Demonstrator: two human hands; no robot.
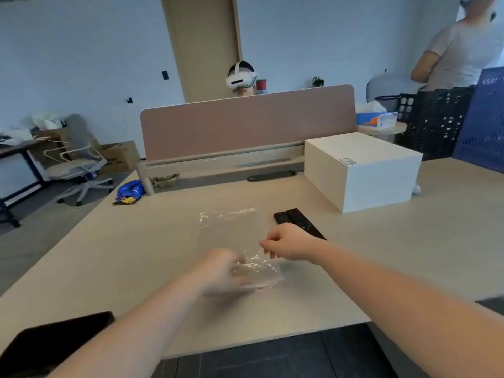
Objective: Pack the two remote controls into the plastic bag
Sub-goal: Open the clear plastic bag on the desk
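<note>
Clear plastic bag (231, 230) lying flat on the beige desk (409, 255), near end crumpled and lifted between both hands; two black remote controls (297, 222) side by side just right of it, touching each other, near ends hidden behind the right hand (289, 242). Neither remote in the bag yet; opening the mouth judged to be the step in hand. Main risk: film layers clinging together so the mouth never parts, caused by pinching both layers at once. Second risk: thin, slippery film sliding out of a light pinch, or the whole bag dragging across the smooth desk instead of opening, with nothing weighing down the far end. Third: right forearm or knuckles nudging the remotes away, given how close they sit behind that hand. Later, a remote catching on a fold if the mouth stays half collapsed. Left hand (226, 271) reaching in from lower left, palm down, blurred with motion, fingers curled loosely onto the crumpled near edge; appears to grip the film, though exact hold cannot be told through the blur. Right hand coming in from lower right, forearm low over the desk, wrist bent inward, thumb and forefinger drawn together in a fine pinch at the bag's right edge, other fingers tucked; contact with film likely but too faint to confirm.
</note>
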